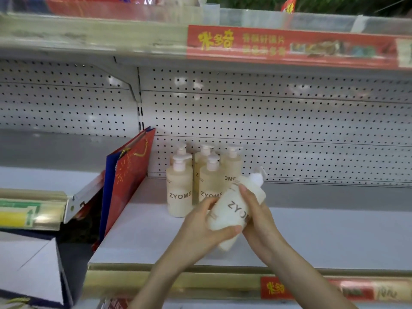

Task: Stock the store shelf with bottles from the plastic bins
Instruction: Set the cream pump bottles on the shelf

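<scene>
A cream pump bottle (236, 206) marked ZYOME is tilted above the white shelf (323, 237), pump pointing up and to the right. My left hand (200, 230) grips its lower body from the left, thumb under the base. My right hand (256, 210) grips it from the right, fingers curled over the upper body. Behind it several matching pump bottles (179, 192) stand upright in a cluster at the shelf's back left, against the pegboard (289, 121). No plastic bin is in view.
A red and blue gift bag (129, 181) leans at the shelf's left end. The shelf above carries a red price strip (289, 45). A gold front rail (178, 282) edges the shelf. White boxes (29, 270) sit at lower left. To the right of the bottles the shelf is bare.
</scene>
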Demonstrator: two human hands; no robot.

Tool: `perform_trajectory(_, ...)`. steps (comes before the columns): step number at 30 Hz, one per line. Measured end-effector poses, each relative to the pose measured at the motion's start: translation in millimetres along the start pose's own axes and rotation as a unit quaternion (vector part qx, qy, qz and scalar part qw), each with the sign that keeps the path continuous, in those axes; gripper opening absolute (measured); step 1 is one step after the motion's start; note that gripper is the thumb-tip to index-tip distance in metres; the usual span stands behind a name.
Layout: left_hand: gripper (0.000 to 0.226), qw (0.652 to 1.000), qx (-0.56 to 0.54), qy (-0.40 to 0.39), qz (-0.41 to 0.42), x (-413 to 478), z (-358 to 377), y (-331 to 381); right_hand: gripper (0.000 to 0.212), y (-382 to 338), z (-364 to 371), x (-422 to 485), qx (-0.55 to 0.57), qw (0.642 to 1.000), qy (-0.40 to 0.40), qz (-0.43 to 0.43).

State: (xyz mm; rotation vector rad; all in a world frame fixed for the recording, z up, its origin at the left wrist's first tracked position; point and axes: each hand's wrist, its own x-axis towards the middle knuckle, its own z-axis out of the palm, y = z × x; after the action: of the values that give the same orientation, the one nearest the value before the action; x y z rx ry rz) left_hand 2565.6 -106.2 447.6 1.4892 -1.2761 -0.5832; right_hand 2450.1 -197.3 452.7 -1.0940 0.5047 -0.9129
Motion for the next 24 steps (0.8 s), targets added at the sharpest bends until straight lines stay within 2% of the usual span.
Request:
perform_trajectory(2, 0.062, 0.999, 0.040, 0.022, 0.012, 5.5, 1.8, -8.1, 0.081, -0.1, -5.4, 8.5, -0.033, 0.999, 0.033, -0.018)
perform_trajectory(4, 0.054, 0.993, 0.070, 0.087, 0.036, 12.5, -7.9, -14.1, 0.088, -1.2, -12.8, 18.9, -0.095, 0.992, 0.065, -0.044)
perform_trajectory(5, 0.053, 0.987, 0.090, 0.127, 0.047, 15.7, -15.6, -16.0, 0.080, -1.1, -17.7, 25.8, -0.127, 0.987, 0.082, -0.058)
perform_trajectory(7, 0.068, 0.966, 0.145, 0.203, 0.072, 24.1, -32.5, -20.9, 0.059, -1.7, -25.9, 39.1, -0.179, 0.974, 0.106, -0.087)
perform_trajectory(9, 0.081, 0.947, 0.190, 0.250, 0.072, 32.9, -47.0, -26.3, 0.056, 1.2, -34.1, 54.0, -0.216, 0.965, 0.103, -0.104)
perform_trajectory(13, 0.097, 0.946, 0.226, 0.229, 0.025, 50.8, -61.5, -42.0, 0.059, 4.4, -39.1, 76.4, -0.274, 0.954, 0.070, -0.105)
perform_trajectory(16, 0.103, 0.964, 0.185, 0.191, -0.011, 66.3, -65.4, -56.7, 0.064, 4.4, -39.7, 87.7, -0.307, 0.946, 0.047, -0.091)
perform_trajectory(21, 0.084, 0.972, 0.146, 0.172, -0.059, 76.8, -58.5, -68.4, 0.072, 17.8, -47.4, 92.4, -0.359, 0.931, 0.002, -0.069)
perform_trajectory(24, 0.083, 0.968, 0.154, 0.179, -0.082, 76.1, -58.6, -69.5, 0.074, 21.9, -55.1, 93.3, -0.380, 0.924, -0.010, -0.044)
